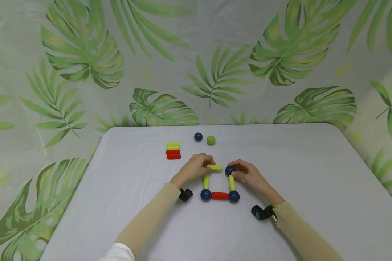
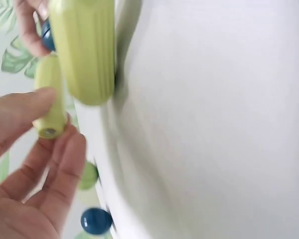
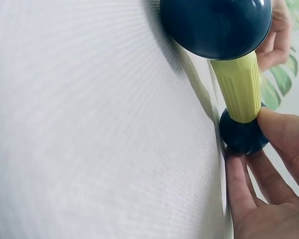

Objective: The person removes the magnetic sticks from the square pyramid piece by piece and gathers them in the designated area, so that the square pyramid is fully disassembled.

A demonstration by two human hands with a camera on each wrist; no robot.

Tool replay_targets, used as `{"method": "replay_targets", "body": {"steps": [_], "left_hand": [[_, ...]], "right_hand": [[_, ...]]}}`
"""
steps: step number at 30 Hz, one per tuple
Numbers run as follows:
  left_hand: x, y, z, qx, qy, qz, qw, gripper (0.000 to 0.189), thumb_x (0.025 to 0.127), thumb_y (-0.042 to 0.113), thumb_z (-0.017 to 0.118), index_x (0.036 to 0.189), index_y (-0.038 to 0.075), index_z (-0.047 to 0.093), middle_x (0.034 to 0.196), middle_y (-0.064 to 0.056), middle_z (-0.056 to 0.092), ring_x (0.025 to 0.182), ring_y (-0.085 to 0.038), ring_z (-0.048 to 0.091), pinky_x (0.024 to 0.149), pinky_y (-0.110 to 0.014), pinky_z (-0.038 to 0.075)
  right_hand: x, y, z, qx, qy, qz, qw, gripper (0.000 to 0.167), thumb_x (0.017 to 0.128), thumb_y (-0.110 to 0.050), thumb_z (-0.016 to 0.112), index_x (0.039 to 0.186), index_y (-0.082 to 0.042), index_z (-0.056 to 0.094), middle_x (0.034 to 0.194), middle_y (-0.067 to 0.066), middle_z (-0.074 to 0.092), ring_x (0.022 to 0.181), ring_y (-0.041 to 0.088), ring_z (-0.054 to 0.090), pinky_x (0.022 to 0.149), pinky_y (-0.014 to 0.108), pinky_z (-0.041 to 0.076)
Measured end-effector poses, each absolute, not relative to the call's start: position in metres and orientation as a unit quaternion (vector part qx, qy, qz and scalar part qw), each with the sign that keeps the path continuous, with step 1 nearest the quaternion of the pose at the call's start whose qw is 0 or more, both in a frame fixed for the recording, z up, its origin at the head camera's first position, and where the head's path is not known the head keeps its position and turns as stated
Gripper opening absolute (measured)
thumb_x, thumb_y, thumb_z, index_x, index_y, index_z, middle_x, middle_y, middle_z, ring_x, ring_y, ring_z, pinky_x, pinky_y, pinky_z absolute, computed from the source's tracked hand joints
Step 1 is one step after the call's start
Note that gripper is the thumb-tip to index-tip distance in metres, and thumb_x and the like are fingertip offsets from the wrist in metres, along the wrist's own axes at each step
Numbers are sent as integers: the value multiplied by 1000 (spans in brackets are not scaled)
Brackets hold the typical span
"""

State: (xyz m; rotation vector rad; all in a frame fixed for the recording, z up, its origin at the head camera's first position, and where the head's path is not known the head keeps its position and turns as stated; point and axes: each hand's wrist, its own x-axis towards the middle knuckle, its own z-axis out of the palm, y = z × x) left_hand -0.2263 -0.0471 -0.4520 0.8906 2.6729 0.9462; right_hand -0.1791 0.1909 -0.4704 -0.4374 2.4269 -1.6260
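Note:
My left hand (image 1: 196, 167) holds a yellow-green magnetic rod (image 1: 217, 168) between thumb and fingers; in the left wrist view a small metal disc shows on the end of this rod (image 2: 49, 112). The fingers of my right hand (image 1: 252, 177) pinch a blue ball (image 1: 230, 170), seen in the right wrist view (image 3: 243, 134) at the end of a yellow-green rod (image 1: 232, 183). That rod runs back to a near blue ball (image 1: 234, 196). A red rod (image 1: 220, 196) joins it to another blue ball (image 1: 205, 195), from which a yellow-green rod (image 1: 206, 182) extends toward my left hand.
Two yellow-green rods (image 1: 173, 144) and two red rods (image 1: 173, 156) lie stacked side by side at the back left. Behind the hands sit a loose blue ball (image 1: 198, 136) and a green ball (image 1: 211, 140). A leaf-patterned cloth (image 1: 228, 108) hangs beyond the white table (image 1: 281, 145).

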Motion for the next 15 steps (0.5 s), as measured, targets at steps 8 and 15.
{"method": "replay_targets", "body": {"steps": [8,15], "left_hand": [[-223,-92,-450,264,879,394,41,15,83,3,73,96,8,68,93,0,61,87,-17,57,77,-28,50],[-226,-139,-453,173,910,377,-12,14,80,-2,74,90,6,67,94,-5,62,86,-20,56,76,-33,49]], "right_hand": [[-166,182,-443,-147,818,-547,99,29,94,1,56,122,8,56,125,24,54,113,38,52,93,45,45],[-166,181,-443,-145,819,-547,98,30,94,1,56,122,8,55,126,24,54,114,39,52,95,48,43]]}}
